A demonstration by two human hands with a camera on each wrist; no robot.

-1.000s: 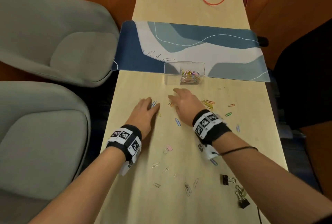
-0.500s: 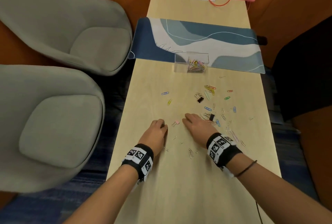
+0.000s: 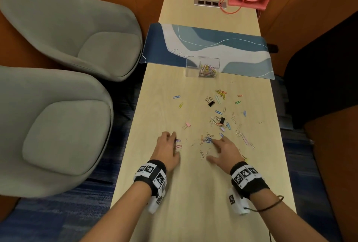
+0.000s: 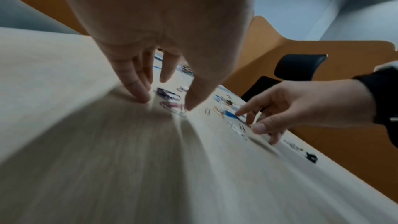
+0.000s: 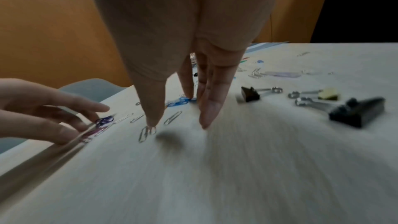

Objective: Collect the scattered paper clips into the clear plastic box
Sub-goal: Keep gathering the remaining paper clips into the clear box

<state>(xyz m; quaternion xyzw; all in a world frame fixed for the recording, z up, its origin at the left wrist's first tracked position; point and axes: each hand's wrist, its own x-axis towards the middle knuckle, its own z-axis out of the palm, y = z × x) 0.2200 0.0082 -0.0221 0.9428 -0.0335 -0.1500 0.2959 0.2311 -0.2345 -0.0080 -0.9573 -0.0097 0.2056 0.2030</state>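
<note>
Raking loose clips together on the near tabletop (image 3: 193, 212)

Left hand (image 3: 166, 149) and right hand (image 3: 225, 149), fingers spread and holding nothing, corral paper clips (image 3: 208, 140); next they need pinching up and carrying to the far clear plastic box (image 3: 202, 67).

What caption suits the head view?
Both hands, left and right, spread over scattered paper clips on a wooden table, clear plastic box beyond.

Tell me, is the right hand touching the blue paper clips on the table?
Touching. In the right wrist view a fingertip of the right hand presses on the blue paper clips; the head view shows the same finger reaching them.
</note>
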